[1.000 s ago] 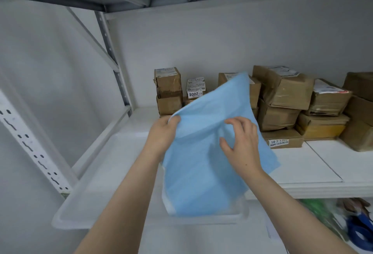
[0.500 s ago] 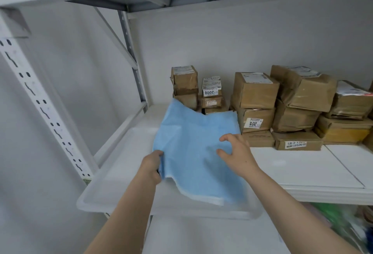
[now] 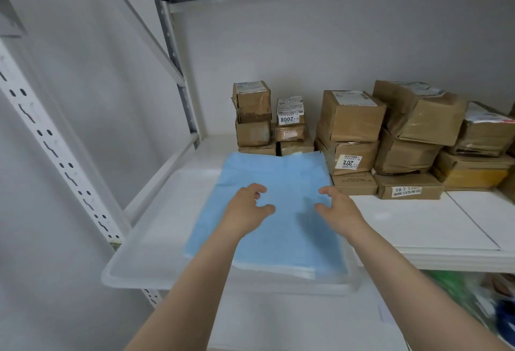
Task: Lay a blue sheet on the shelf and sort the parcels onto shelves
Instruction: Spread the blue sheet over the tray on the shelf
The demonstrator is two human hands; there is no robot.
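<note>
Presently, item one, the blue sheet point(image 3: 278, 205): it is lying folded and nearly flat in a shallow translucent tray point(image 3: 156, 239) at the shelf's point(image 3: 418, 225) 9 o'clock end, its far edge touching the low cartons at 12 o'clock and its near edge showing a white underlayer just inside the tray's front rim. Item two, the left hand point(image 3: 245, 211): it is hovering over the sheet's middle, fingers loosely spread and curled, gripping nothing. Item three, the right hand point(image 3: 334, 208): it is mirroring the left at 3 o'clock of it, likewise part-open and empty; whether either palm is touching the fabric cannot be told. Item four, the parcels point(image 3: 390, 138): brown cartons are standing stacked in several piles from 12 o'clock round to 3 o'clock, labels facing up or forward, with bare shelf in front of them. Handling note, as a judgement: the laying step is looking close to done, and it is best finished by pressing both palms down and sweeping outward toward 9 and 3 o'clock, squaring the sheet inside the tray and keeping the far edge from riding up against the cartons before any parcel is being lifted.
</note>
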